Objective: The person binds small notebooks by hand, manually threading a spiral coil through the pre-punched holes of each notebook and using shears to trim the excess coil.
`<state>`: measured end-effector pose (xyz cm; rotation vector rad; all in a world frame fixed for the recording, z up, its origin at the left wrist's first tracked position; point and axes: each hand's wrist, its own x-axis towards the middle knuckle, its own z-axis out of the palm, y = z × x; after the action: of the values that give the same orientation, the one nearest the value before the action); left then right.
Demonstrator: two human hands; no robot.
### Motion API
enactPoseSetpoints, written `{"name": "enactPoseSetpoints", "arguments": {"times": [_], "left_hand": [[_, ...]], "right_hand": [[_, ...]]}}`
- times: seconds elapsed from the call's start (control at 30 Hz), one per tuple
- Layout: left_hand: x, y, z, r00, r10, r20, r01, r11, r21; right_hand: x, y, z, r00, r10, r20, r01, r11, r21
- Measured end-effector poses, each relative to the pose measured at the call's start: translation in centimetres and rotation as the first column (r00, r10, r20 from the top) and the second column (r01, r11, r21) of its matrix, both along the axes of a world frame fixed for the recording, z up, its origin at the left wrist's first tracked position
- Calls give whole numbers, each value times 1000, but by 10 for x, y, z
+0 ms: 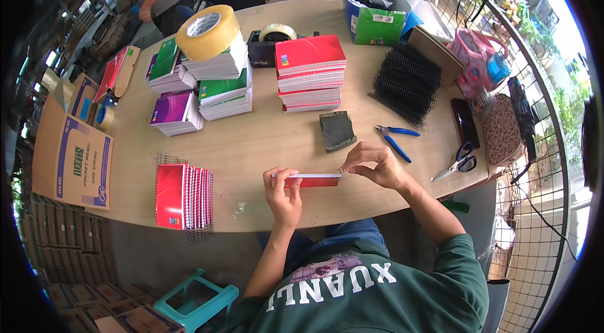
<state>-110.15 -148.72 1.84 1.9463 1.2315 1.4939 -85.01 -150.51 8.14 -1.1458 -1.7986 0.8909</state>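
My left hand grips a small red notebook by its left end, its white, hole-lined edge turned up. At the notebook's right end, my right hand pinches what looks like the thin tip of a spiral wire; the fingers partly hide it. Just beyond lies a dark, worn square block. Blue-handled cutting pliers rest spread apart to the right of it. A row of red notebooks with wire coils sticking out stands at the left near edge.
Red notebooks are piled mid-table, with green and purple stacks under a tape roll to their left. Black wire coils, a phone, scissors and a patterned pouch occupy the right. A carton stands far left.
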Motion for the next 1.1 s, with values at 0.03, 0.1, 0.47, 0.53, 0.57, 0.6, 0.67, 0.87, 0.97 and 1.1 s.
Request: {"name": "enactPoseSetpoints", "arguments": {"times": [0.03, 0.1, 0.47, 0.53, 0.57, 0.6, 0.67, 0.87, 0.97, 1.1], "left_hand": [[0, 0, 0, 1000, 2, -3, -2, 1000, 2], [-1, -1, 1, 1000, 13, 2, -13, 1000, -7], [1, 0, -5, 999, 27, -33, -26, 1000, 15], [2, -1, -3, 1000, 28, -11, -28, 1000, 5], [1, -1, -2, 999, 29, -15, -29, 1000, 8], [2, -2, -2, 999, 28, -15, -28, 1000, 9], [3, -3, 0, 1000, 29, -12, -29, 1000, 9], [2, -3, -2, 1000, 26, -6, -26, 999, 25], [0, -4, -3, 1000, 26, 4, -26, 1000, -4], [2, -3, -5, 1000, 14, 3, -14, 1000, 4]], "right_hand": [[0, 0, 0, 1000, 3, 1, -3, 1000, -5], [2, 2, -1, 1000, 15, 6, -15, 1000, 5], [1, 2, 0, 949, 84, 305, -106, 993, 56], [-3, 1, 1, 955, 12, 296, -72, 978, 194], [-4, 1, 2, 957, -25, 289, -54, 964, 262], [-3, 1, 0, 953, -35, 302, -59, 953, 296], [-1, 1, -5, 943, -57, 327, -69, 930, 362], [-1, -1, -3, 943, 58, 327, -128, 972, 199], [-14, -7, 17, 942, -13, 335, -52, 981, 186], [-11, -6, 3, 907, 4, 421, -75, 986, 151]]}}
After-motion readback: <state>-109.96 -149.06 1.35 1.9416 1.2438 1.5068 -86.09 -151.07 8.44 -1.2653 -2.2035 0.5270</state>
